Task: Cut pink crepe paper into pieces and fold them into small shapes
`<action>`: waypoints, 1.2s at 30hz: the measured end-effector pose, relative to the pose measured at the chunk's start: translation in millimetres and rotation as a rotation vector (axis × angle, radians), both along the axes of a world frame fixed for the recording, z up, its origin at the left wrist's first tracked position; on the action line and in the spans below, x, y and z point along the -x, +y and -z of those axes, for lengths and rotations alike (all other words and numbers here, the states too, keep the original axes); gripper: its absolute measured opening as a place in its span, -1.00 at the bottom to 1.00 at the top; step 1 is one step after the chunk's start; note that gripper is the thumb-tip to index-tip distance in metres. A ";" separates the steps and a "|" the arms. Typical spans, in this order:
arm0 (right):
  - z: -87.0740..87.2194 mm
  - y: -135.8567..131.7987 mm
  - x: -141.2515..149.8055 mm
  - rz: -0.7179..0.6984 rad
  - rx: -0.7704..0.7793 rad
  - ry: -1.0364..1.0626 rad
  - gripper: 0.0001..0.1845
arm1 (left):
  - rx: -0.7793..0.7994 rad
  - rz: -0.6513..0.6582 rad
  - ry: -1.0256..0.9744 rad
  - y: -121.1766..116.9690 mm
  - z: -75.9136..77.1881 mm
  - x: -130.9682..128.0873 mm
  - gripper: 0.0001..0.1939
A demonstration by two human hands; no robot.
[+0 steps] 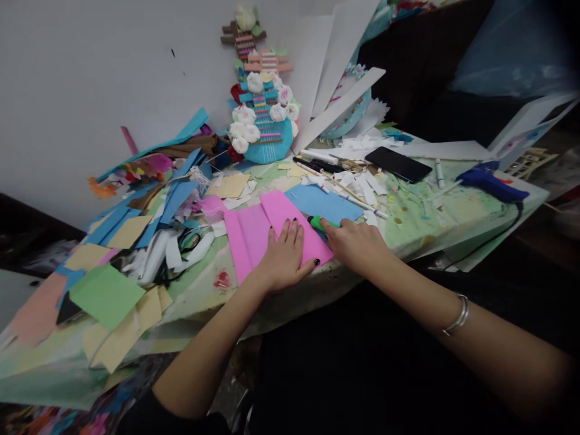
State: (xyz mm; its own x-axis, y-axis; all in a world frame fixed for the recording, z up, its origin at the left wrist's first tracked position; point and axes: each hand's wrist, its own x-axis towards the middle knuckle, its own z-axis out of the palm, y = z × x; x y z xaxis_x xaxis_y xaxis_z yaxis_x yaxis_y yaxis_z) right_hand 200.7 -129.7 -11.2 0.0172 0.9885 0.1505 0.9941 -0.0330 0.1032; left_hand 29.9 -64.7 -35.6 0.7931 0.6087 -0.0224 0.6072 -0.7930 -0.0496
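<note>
The left hand (283, 257) lies open and flat on pink paper (277, 208) at the table's (408, 226) near edge. The paper is vivid pink and layered, with a paler, see-through-looking panel toward 9 o'clock and a slanting, straight-edged flap under the fingers. At 3 o'clock, the right hand (360, 244) grasps a green tool (318, 223); beyond, blue paper (324, 203) lies at 2 o'clock.
</note>
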 end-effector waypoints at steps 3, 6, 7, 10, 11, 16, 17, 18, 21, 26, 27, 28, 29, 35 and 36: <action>1.3 -1.4 -0.6 0.001 0.001 0.007 -0.49 | -0.011 -0.002 0.001 0.6 1.3 0.1 -0.20; 1.3 3.1 1.4 0.003 -0.009 0.021 -0.50 | -0.013 0.001 0.007 1.1 2.0 0.3 -0.21; 1.2 5.4 2.3 0.004 -0.012 0.026 -0.51 | -0.012 0.003 0.010 1.3 2.1 0.4 -0.21; 0.4 10.2 4.4 0.005 -0.015 0.044 -0.52 | -0.011 0.007 0.008 1.7 1.9 0.6 -0.20; -0.2 10.4 4.4 0.004 -0.015 0.050 -0.52 | -0.011 0.006 0.004 1.6 1.7 0.5 -0.20; -11.1 -3.8 -7.4 -0.003 0.011 0.102 -0.53 | 0.026 -0.009 0.000 -0.8 -1.7 -0.4 -0.19; -15.0 -9.4 -12.8 0.003 0.017 0.117 -0.53 | 0.037 -0.011 0.001 -1.1 -2.8 -0.2 -0.18; -19.0 -15.8 -19.3 0.005 0.020 0.133 -0.53 | 0.045 -0.014 0.003 -1.3 -4.1 0.3 -0.18; -30.1 -39.0 -40.8 -0.006 0.042 0.214 -0.54 | 0.059 -0.020 0.014 0.0 -8.7 2.5 -0.16; -37.7 -86.3 -58.3 0.045 0.004 0.654 -0.44 | 0.099 -0.013 0.050 3.8 -16.0 2.2 0.07; -36.8 -95.5 -57.0 0.067 0.001 0.752 -0.43 | 0.102 -0.008 0.059 4.2 -17.0 1.0 0.12; -34.9 -104.2 -54.4 0.098 0.018 0.872 -0.42 | 0.103 -0.004 0.067 4.3 -17.8 -0.4 0.16; -32.2 -112.3 -50.8 0.152 0.068 1.022 -0.39 | 0.102 -0.003 0.074 4.4 -18.5 -1.7 0.17; -7.0 -150.0 -28.0 0.239 0.159 1.694 -0.46 | 0.138 -0.003 0.118 6.2 -24.4 -2.8 0.10; -2.1 -155.7 -25.7 0.263 0.151 1.723 -0.49 | 0.150 -0.003 0.125 6.7 -25.5 -2.2 0.08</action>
